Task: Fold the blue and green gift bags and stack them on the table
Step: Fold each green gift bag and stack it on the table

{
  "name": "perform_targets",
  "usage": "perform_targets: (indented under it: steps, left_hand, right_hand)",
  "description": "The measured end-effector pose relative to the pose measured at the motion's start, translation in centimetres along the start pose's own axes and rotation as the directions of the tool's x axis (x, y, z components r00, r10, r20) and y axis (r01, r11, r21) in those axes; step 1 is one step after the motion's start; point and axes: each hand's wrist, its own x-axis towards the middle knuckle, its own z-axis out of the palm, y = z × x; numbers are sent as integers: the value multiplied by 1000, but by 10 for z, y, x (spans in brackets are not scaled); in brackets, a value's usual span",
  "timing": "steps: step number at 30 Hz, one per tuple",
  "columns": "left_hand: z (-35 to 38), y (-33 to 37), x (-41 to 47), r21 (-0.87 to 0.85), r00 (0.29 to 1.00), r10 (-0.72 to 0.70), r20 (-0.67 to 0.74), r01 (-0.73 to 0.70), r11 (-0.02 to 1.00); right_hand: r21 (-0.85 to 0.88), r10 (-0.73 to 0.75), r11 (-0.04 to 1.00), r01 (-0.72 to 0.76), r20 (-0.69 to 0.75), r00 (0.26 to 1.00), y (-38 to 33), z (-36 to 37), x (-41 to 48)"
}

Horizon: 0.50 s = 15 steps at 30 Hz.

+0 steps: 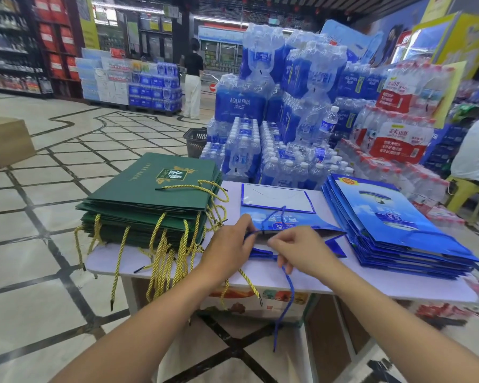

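A single blue gift bag [277, 214] lies flat in the middle of the white table [371, 283], its white base panel folded up at the far end. My left hand [230, 244] grips the bag's near edge by its blue rope handle. My right hand [296, 248] pinches a blue cord [286, 299] that hangs down over the table's front edge. A stack of folded green gift bags [152, 197] with gold rope handles sits on the left. On the right lies a stack of folded blue gift bags [393, 225].
Shrink-wrapped packs of bottled water [288, 111] are piled right behind the table. A black shopping basket [195, 140] stands on the tiled floor beyond the green stack. A cardboard box [6, 142] sits far left. One person stands in the aisle, another sits at right.
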Motion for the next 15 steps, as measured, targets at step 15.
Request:
perform_targets:
  steps: [15]
  left_hand:
    - [1,-1,-1,87,998,58,15,-59,994]
  right_hand:
    - [702,375,601,-383,175,910,-3,23,16]
